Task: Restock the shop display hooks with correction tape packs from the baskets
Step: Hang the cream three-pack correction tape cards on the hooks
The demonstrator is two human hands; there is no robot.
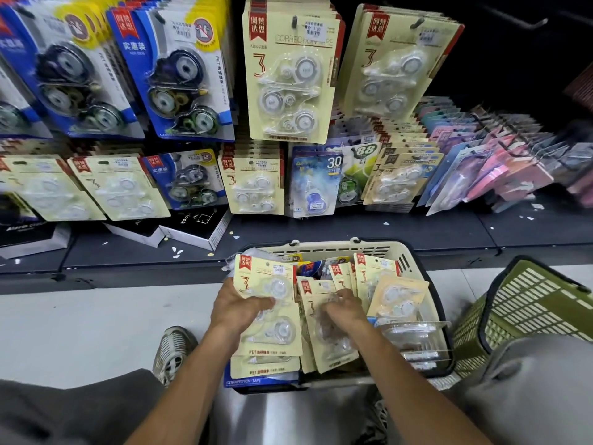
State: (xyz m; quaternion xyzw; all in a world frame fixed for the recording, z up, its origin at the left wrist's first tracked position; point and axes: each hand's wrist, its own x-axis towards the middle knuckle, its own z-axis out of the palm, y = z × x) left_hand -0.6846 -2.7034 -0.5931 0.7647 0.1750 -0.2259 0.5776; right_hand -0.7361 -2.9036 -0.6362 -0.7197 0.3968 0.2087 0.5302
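While both hands are down in the cream basket (321, 248), the job is to pick out packs that match. The left hand (239, 308) grips a stack of cream packs (268, 303), fingers curled over the front of the top one. The right hand (345, 311) rests on another cream pack (324, 329) in the basket, fingers bent down on it; I cannot tell if it really holds it.

To do this well, I think the right hand should lift that pack by its edge and lay it flat on the left stack, holes lined up at the top. Then the whole stack can slide onto a hook in one go. The same cream packs hang on the hook (293, 20) straight above, so that looks like the right spot.

Some things are hard to see. The packs deep in the basket are covered by the ones on top. The holes in the held packs are too small to make out. The pink packs (500, 175) on the right are blurry. The green basket (529, 313) is tipped, and its inside is hidden.
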